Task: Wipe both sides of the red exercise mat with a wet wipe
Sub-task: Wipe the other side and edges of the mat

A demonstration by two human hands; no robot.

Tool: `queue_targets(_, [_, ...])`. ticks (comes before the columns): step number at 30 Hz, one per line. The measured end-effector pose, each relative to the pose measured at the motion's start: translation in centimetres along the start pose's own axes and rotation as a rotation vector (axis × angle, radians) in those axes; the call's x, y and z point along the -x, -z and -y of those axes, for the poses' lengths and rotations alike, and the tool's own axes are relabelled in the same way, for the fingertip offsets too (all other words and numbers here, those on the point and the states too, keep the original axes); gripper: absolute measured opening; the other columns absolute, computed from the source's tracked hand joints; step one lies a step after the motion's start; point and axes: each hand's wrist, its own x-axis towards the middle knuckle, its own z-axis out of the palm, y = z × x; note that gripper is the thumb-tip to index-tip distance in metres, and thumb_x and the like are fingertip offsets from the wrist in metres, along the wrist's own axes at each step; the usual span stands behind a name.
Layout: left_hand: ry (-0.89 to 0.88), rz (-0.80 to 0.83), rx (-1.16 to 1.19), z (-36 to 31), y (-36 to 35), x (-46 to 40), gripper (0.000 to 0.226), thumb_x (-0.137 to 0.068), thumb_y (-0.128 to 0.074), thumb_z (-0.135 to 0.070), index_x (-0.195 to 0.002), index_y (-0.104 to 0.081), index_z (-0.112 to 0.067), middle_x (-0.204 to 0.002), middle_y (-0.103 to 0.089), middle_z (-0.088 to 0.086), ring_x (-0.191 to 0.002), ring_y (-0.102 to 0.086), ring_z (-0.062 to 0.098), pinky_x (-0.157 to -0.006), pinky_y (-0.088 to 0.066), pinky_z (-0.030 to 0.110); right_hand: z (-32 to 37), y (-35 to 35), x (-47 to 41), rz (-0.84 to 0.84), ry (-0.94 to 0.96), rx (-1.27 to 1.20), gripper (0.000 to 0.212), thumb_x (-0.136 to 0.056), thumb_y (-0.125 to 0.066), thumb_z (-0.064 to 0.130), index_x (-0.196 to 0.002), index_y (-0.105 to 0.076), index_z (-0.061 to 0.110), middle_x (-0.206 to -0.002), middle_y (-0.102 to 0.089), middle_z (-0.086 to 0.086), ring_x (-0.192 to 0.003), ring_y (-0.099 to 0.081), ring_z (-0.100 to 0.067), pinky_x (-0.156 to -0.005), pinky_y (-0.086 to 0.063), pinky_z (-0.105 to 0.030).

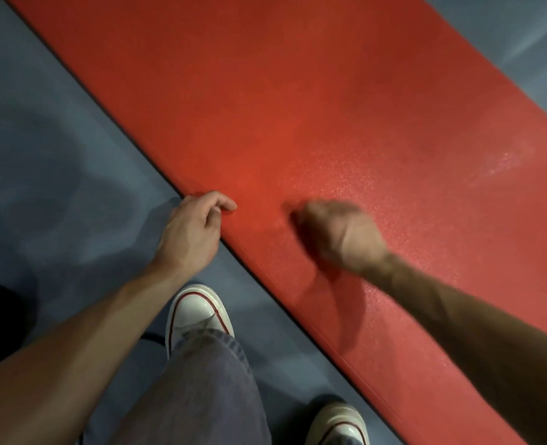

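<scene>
Both hands are down at the near edge of the red exercise mat [297, 107], and they're doing different jobs. Left hand [191, 232] sits right on the mat's near long edge, fingers curled with the thumb and forefinger tips meeting over the border, looking like a pinch on the edge itself, though the contact is partly tucked under the knuckles. Right hand [336, 234] is further onto the mat, smeared by motion blur, knuckles up and fingers bunched down against the surface; it reads as closed, presumably round the wet wipe, but no wipe is visible, so what it holds can't be confirmed. The mat lies flat on the blue-grey floor [40, 139], its long axis running diagonally from upper left to lower right, stretching away ahead of both hands and out of frame at both ends. A faint damp sheen shows on it off to the right. Right hand is the one over the mat's surface; left is only at the border. That edge grip matters: if a flip is coming, the lift starts from the left hand's side, I'd say. Two white sneakers [198, 313] and a grey trouser leg [201, 387] stand on the floor just beside the mat's edge. The underside of the mat is hidden entirely.
</scene>
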Motion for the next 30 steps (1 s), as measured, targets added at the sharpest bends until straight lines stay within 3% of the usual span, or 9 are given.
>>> queue_targets(3, [-0.026,-0.003,-0.008,-0.1,0.0,0.2,0.034,-0.104,-0.045,-0.012,-0.107,-0.071,-0.034,-0.108,-0.066,-0.012,-0.104,-0.051,-0.001,-0.089,-0.035,0.016,-5.4,2.3,-2.7,-0.174,-0.399,0.069,0.018,-0.105,-0.046,0.033,-0.095,-0.05,0.018,-0.075,-0.056,-0.006,-0.064,-0.059,-0.032,-0.056,-0.035,-0.031])
queue_targets(5, [-0.04,-0.017,-0.018,-0.5,0.1,0.2,0.034,-0.104,-0.045,-0.009,-0.107,-0.071,-0.03,-0.096,-0.061,-0.022,-0.099,-0.049,-0.002,-0.083,-0.032,0.009,-4.6,1.7,-2.4,-0.201,-0.437,0.029,0.018,-0.105,-0.047,0.031,-0.094,-0.047,0.017,-0.074,-0.053,-0.004,-0.061,-0.056,-0.03,-0.054,-0.035,-0.032])
queue_targets(9, [-0.054,-0.021,-0.048,-1.1,0.0,-0.2,0.032,-0.103,-0.045,-0.008,-0.104,-0.07,-0.029,-0.086,-0.054,-0.026,-0.097,-0.049,0.006,-0.082,-0.034,0.018,4.0,-1.3,3.6,0.04,0.096,-0.17,0.015,-0.093,-0.064,0.022,-0.104,-0.057,0.016,-0.082,-0.059,-0.003,-0.07,-0.055,-0.023,-0.064,-0.05,-0.038])
queue_targets(12, [-0.143,0.002,-0.115,-0.7,-0.5,-0.4,0.029,-0.102,-0.047,-0.009,-0.106,-0.07,-0.026,-0.104,-0.058,-0.02,-0.106,-0.045,0.008,-0.086,-0.027,0.003,2.8,-1.4,5.3,0.091,0.29,-0.109,0.021,-0.096,-0.064,0.024,-0.115,-0.057,0.017,-0.089,-0.062,-0.002,-0.08,-0.057,-0.024,-0.078,-0.05,-0.038])
queue_targets(17, [-0.205,0.014,-0.305,-0.3,-1.4,0.7,0.019,-0.097,-0.06,-0.021,-0.116,-0.065,-0.026,-0.126,-0.053,-0.01,-0.117,-0.039,0.017,-0.096,-0.026,0.03,-8.4,2.9,2.7,-0.217,-0.345,0.05,0.02,-0.104,-0.051,0.028,-0.091,-0.049,0.013,-0.071,-0.053,-0.01,-0.06,-0.055,-0.034,-0.054,-0.035,-0.035])
queue_targets(19, [-0.216,0.02,-0.325,-0.4,-1.4,0.8,0.022,-0.096,-0.063,-0.022,-0.117,-0.063,-0.025,-0.128,-0.053,-0.008,-0.118,-0.039,0.018,-0.095,-0.026,0.032,-8.1,2.4,3.8,-0.222,-0.402,0.012,0.024,-0.105,-0.047,0.031,-0.089,-0.047,0.014,-0.071,-0.053,-0.008,-0.059,-0.051,-0.032,-0.055,-0.028,-0.033])
queue_targets(23, [-0.244,0.036,-0.327,-0.3,-1.2,0.4,0.022,-0.095,-0.064,-0.023,-0.116,-0.062,-0.026,-0.128,-0.052,-0.007,-0.118,-0.04,0.018,-0.094,-0.028,0.033,1.2,-1.2,8.5,0.028,0.061,-0.217,0.003,-0.1,-0.056,0.019,-0.098,-0.055,0.017,-0.077,-0.057,-0.002,-0.067,-0.052,-0.024,-0.065,-0.042,-0.035])
queue_targets(25, [-0.257,0.034,-0.326,-0.3,-1.3,0.2,0.022,-0.094,-0.064,-0.023,-0.116,-0.063,-0.025,-0.127,-0.053,-0.006,-0.118,-0.041,0.02,-0.095,-0.03,0.035,2.3,-2.1,9.5,0.126,0.262,-0.188,0.011,-0.1,-0.056,0.022,-0.107,-0.058,0.015,-0.085,-0.06,-0.003,-0.074,-0.055,-0.024,-0.076,-0.048,-0.039])
queue_targets(30, [-0.274,0.03,-0.341,0.1,-1.4,0.4,0.024,-0.094,-0.064,-0.02,-0.117,-0.062,-0.022,-0.127,-0.053,-0.003,-0.116,-0.043,0.025,-0.1,-0.038,0.043,1.5,-2.6,3.1,0.026,0.222,-0.086,0.021,-0.097,-0.064,0.028,-0.117,-0.061,0.022,-0.102,-0.062,-0.003,-0.082,-0.059,-0.025,-0.076,-0.047,-0.039])
